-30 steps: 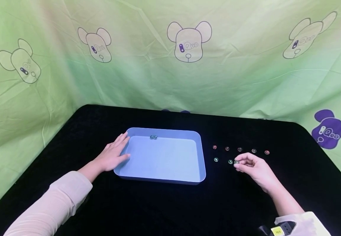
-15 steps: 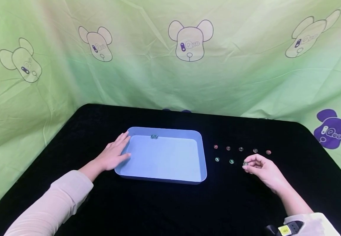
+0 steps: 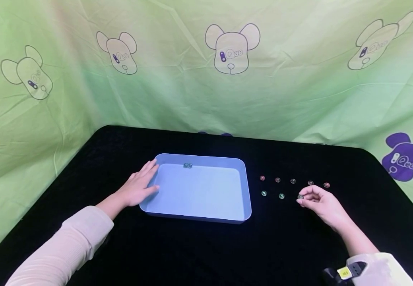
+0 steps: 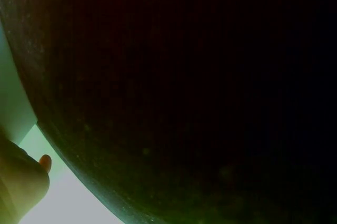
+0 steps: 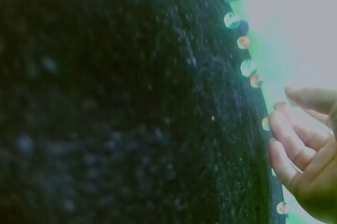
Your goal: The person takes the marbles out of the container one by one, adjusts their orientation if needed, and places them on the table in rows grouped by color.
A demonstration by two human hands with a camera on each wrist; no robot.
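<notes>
My right hand [image 3: 323, 204] pinches a small greenish glass marble [image 3: 301, 197] between thumb and fingertips, low over the black cloth. To its left lie a green marble [image 3: 282, 196] and another green marble [image 3: 264, 193]. A row of several marbles, with a reddish marble [image 3: 262, 178] at its left end, runs just behind. My left hand [image 3: 138, 188] rests with straight fingers on the left rim of a shallow blue tray [image 3: 195, 217]. Inside the tray, two greenish marbles [image 3: 187, 165] sit side by side at the back wall.
A black cloth [image 3: 199, 254] covers the table. Behind it and along the sides hangs a green curtain [image 3: 163, 99] printed with mouse-like heads. The left wrist view is mostly dark, with part of the left hand [image 4: 23, 182] at its lower left.
The right hand has moved right, away from the second green marble in the front row, with the pinched marble in its fingertips. The left hand stays on the tray's rim.
</notes>
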